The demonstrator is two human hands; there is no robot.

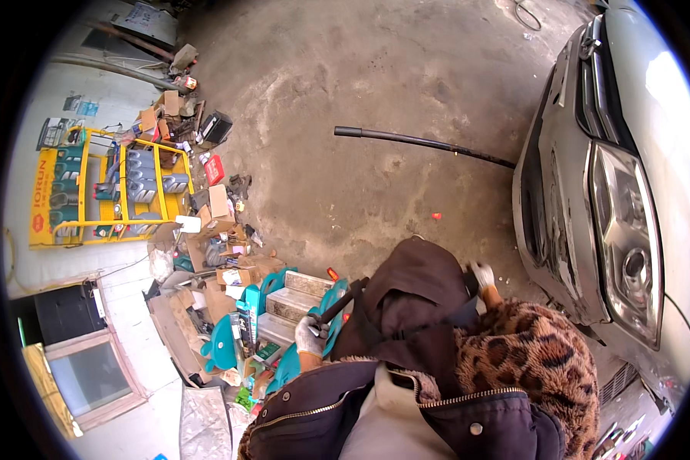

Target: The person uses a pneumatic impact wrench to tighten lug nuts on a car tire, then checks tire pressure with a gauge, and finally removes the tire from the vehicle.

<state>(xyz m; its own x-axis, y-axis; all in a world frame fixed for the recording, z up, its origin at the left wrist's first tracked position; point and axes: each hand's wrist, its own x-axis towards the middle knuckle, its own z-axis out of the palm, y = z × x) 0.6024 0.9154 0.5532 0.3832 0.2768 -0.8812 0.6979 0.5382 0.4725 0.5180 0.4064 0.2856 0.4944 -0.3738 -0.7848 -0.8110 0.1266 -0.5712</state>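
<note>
Grey concrete floor (376, 115) fills the upper middle of the head view, stained and cracked. At the right edge stands a silver car (636, 176), its front corner and headlight (629, 245) turned toward the person, the bumper scuffed. A long black hose (422, 142) lies on the concrete and runs from the open floor to the car's front. On the left a yellow rack (107, 192) holds grey canisters; between the rack and the person lies a heap of cardboard boxes (222, 230) and loose packaging. Just below that heap, a short set of steps with teal side panels (291, 303) stands among the clutter. The person's dark jacket (337, 414) and a leopard-print sleeve (529, 353) occupy the lower centre, and a dark brown cloth bundle (418, 299) rests against the chest between both arms. The left hand (311, 334), in a light work glove, is closed around the lower end of a dark bar-shaped tool (339, 301), which slants up and to the right in front of the steps and meets the bundle. The right hand (481, 274), also gloved, sits at the upper right edge of the bundle, touching it; whether its fingers are closed cannot be determined, as the bundle hides them.
</note>
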